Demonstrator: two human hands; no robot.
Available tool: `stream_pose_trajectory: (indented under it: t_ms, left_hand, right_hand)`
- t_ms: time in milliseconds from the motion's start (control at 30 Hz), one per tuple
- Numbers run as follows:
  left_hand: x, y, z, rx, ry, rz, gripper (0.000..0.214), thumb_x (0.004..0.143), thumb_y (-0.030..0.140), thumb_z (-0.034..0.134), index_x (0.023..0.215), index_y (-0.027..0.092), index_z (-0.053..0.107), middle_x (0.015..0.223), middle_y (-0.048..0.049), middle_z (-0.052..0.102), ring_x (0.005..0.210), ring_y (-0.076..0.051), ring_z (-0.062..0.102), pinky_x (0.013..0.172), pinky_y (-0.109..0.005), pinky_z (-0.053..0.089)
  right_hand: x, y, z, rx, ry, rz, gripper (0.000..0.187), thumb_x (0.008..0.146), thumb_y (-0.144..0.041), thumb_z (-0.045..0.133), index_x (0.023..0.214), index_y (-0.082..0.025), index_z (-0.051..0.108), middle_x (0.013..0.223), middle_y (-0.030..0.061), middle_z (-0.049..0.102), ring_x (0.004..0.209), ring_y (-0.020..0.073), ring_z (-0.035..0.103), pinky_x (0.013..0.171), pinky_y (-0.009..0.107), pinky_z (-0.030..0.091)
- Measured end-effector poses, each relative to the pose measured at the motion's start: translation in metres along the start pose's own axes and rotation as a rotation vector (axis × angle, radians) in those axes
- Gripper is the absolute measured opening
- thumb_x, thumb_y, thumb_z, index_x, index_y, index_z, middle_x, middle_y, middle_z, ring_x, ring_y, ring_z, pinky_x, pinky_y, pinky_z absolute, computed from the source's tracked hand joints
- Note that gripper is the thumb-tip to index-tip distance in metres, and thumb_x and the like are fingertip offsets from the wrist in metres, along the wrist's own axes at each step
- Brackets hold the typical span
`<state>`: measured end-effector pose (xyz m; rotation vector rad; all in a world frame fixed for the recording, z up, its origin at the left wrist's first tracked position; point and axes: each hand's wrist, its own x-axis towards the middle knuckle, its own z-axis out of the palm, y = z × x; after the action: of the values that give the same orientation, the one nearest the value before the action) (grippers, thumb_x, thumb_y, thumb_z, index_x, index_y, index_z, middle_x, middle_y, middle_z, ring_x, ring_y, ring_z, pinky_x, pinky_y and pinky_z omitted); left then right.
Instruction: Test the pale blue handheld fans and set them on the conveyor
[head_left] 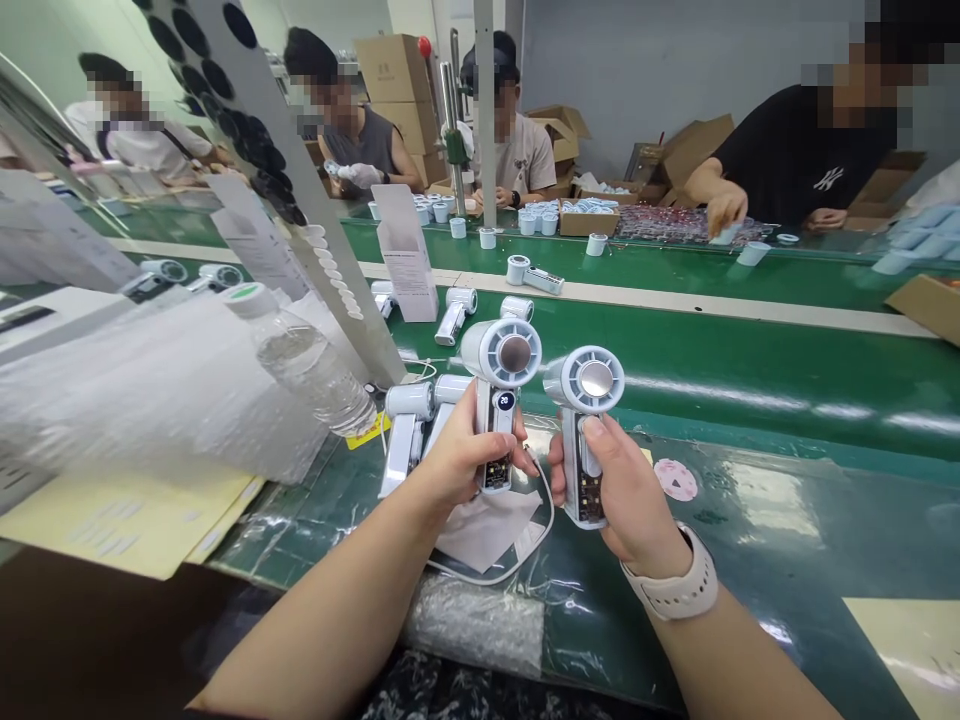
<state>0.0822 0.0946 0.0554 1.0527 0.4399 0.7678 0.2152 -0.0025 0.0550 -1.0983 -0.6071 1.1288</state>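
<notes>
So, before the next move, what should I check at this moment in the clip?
Left hand grips the left-hand fan: ok.
Right hand grips the right-hand fan: ok.
Left-hand fan's display is lit, showing 20: ok.
Right-hand fan's display is lit: cannot tell, none visible.
White cable is plugged into a fan: cannot tell.
Plastic water bottle is apart from both hands: ok.

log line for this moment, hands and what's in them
left hand: holds handheld fan, display lit | right hand: holds second handheld fan | nearby: white cable, water bottle, green conveyor belt
</notes>
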Motion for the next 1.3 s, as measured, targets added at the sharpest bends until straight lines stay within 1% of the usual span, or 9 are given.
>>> stream_pose_trajectory:
  t_ms: [167,367,500,667,833,933,1033,1167,1300]
  left_hand:
    - [-0.002,0.002,0.005,0.067,0.07,-0.016,0.044,0.058,0.013,0.07,0.093,0.021,0.043,0.071,0.0048,0.063,0.043,-0.013,0.06,0.04,-0.025,0.05]
    - [-0.004,0.004,0.005,0.066,0.069,-0.042,0.047,0.057,0.015,0.07,0.092,0.021,0.04,0.07,0.0058,0.062,0.043,-0.013,0.059,0.039,-0.025,0.05]
    - [-0.004,0.002,0.005,0.036,0.014,-0.039,0.053,0.062,0.02,0.076,0.101,0.022,0.04,0.076,0.0044,0.062,0.049,-0.013,0.062,0.045,-0.025,0.052]
    - [-0.002,-0.004,0.003,-0.082,-0.074,-0.102,0.049,0.075,0.04,0.066,0.113,0.023,0.04,0.09,-0.0028,0.067,0.063,-0.019,0.068,0.054,-0.032,0.056]
    - [-0.004,-0.004,-0.002,0.032,-0.109,-0.083,0.041,0.085,0.044,0.061,0.117,0.026,0.042,0.106,-0.0069,0.069,0.076,-0.023,0.073,0.065,-0.037,0.059]
    - [-0.006,0.002,-0.001,0.041,-0.134,-0.052,0.044,0.084,0.046,0.066,0.115,0.027,0.043,0.105,-0.007,0.069,0.079,-0.025,0.072,0.061,-0.034,0.057]
    - [-0.006,0.006,0.004,0.023,-0.143,-0.048,0.051,0.078,0.043,0.074,0.117,0.026,0.046,0.102,-0.0064,0.069,0.083,-0.023,0.071,0.066,-0.033,0.056]
    - [-0.005,0.006,0.007,0.01,-0.181,-0.08,0.06,0.062,0.04,0.089,0.109,0.02,0.056,0.094,-0.0047,0.065,0.085,-0.02,0.065,0.072,-0.03,0.052]
    - [-0.004,-0.001,0.002,0.099,-0.135,-0.143,0.057,0.057,0.051,0.088,0.091,0.016,0.058,0.076,0.0002,0.057,0.067,-0.013,0.057,0.061,-0.025,0.045]
  right_hand:
    - [0.002,-0.001,0.0,0.088,-0.03,-0.001,0.041,0.08,-0.061,0.067,0.087,-0.023,0.052,0.069,-0.0008,0.068,0.047,0.0122,0.058,0.041,0.025,0.051]
    - [0.004,-0.002,-0.003,0.127,0.022,0.015,0.043,0.077,-0.06,0.072,0.089,-0.022,0.054,0.068,-0.0011,0.069,0.047,0.0115,0.059,0.042,0.023,0.052]
    - [0.005,-0.002,-0.004,0.192,-0.001,0.049,0.043,0.074,-0.058,0.076,0.088,-0.021,0.059,0.067,-0.0006,0.07,0.046,0.012,0.06,0.042,0.023,0.052]
    - [0.006,-0.006,-0.003,0.34,-0.104,0.12,0.045,0.075,-0.061,0.074,0.09,-0.019,0.071,0.078,0.0056,0.076,0.064,0.0187,0.07,0.061,0.031,0.062]
    - [0.003,-0.011,-0.006,0.348,-0.108,0.063,0.036,0.074,-0.053,0.079,0.094,-0.023,0.076,0.093,0.0065,0.079,0.077,0.0251,0.075,0.067,0.039,0.064]
    - [0.002,-0.014,-0.009,0.319,-0.044,-0.014,0.032,0.074,-0.047,0.081,0.094,-0.023,0.076,0.094,0.0067,0.079,0.084,0.0265,0.075,0.072,0.042,0.064]
    - [0.003,-0.015,-0.009,0.319,0.013,-0.028,0.028,0.078,-0.045,0.077,0.095,-0.023,0.076,0.094,0.0065,0.078,0.085,0.0257,0.072,0.071,0.04,0.062]
    - [0.004,-0.016,-0.007,0.371,0.018,0.068,0.021,0.084,-0.038,0.062,0.086,-0.022,0.074,0.085,0.0044,0.074,0.079,0.0205,0.067,0.069,0.033,0.059]
    - [0.001,-0.017,-0.004,0.362,-0.039,0.166,0.027,0.081,-0.038,0.054,0.069,-0.019,0.069,0.071,0.0043,0.067,0.063,0.0162,0.059,0.06,0.029,0.054]
